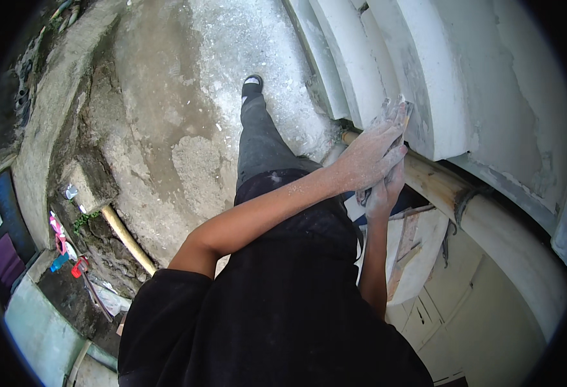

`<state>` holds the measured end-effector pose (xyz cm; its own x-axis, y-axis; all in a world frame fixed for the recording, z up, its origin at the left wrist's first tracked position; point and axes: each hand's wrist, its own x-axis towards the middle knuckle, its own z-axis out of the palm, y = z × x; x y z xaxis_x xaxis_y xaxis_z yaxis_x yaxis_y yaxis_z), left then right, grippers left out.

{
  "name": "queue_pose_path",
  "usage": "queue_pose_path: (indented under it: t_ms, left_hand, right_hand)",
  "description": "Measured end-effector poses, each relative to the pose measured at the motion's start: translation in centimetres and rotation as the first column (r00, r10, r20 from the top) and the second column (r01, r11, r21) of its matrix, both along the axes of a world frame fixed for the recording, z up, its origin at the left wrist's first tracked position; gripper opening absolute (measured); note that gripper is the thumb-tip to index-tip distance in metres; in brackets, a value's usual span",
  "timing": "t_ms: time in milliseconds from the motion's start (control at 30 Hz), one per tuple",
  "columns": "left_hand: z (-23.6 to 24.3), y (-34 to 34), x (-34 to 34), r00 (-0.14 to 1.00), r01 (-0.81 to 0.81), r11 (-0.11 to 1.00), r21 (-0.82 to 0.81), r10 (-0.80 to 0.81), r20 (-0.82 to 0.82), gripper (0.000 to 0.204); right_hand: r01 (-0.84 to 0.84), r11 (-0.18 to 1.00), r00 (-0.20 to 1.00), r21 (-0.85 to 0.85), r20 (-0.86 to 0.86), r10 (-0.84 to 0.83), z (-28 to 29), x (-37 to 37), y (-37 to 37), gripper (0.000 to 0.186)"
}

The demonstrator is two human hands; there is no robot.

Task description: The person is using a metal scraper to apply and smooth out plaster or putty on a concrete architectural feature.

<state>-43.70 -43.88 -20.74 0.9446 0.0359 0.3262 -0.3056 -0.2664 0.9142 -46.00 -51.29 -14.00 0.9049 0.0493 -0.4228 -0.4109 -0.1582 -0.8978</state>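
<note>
My left hand (367,155), coated in white dust, reaches across my body to the white plaster moulding (428,77) at upper right, its fingers closed on a dusty tool (403,114) with a narrow tan edge. Just beneath it, my right hand (388,187) is wrapped round the lower part of the same tool, whose exact kind and lower end are largely hidden by my fingers. The tool's upper end is at the moulding; whether it touches cannot be told. A horizontal bamboo pole (444,188) with dark ties runs below the moulding, beside my hands.
A dust-strewn concrete walkway (167,97) with my foot on it runs ahead. On the left are a rough ledge (70,90), another pole (128,238), plastic oddments (61,261) and a pale green surface (38,316). A pale panel (464,284) lies below the pole at right.
</note>
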Motion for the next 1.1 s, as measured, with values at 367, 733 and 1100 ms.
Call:
queue_pose_path:
  t_ms: [367,733,1100]
  left_hand:
    - [-0.1,1.5,1.9,0.962,0.155,0.977,-0.149,-0.184,-0.201,0.053]
    - [0.4,2.8,2.5,0.93,0.162,0.97,-0.18,-0.211,-0.302,0.04]
    - [0.4,0.7,0.9,0.991,0.065,0.998,-0.02,-0.066,-0.113,0.058]
  right_hand:
    - [-0.046,0.993,0.988,-0.106,-0.152,0.03,2.9,2.3,1.6,0.064]
    - [-0.107,0.993,0.981,0.042,0.167,0.098,-4.9,1.5,0.1,0.058]
    - [-0.023,1.0,0.979,-0.006,0.204,0.024,-4.5,0.4,0.1,0.06]
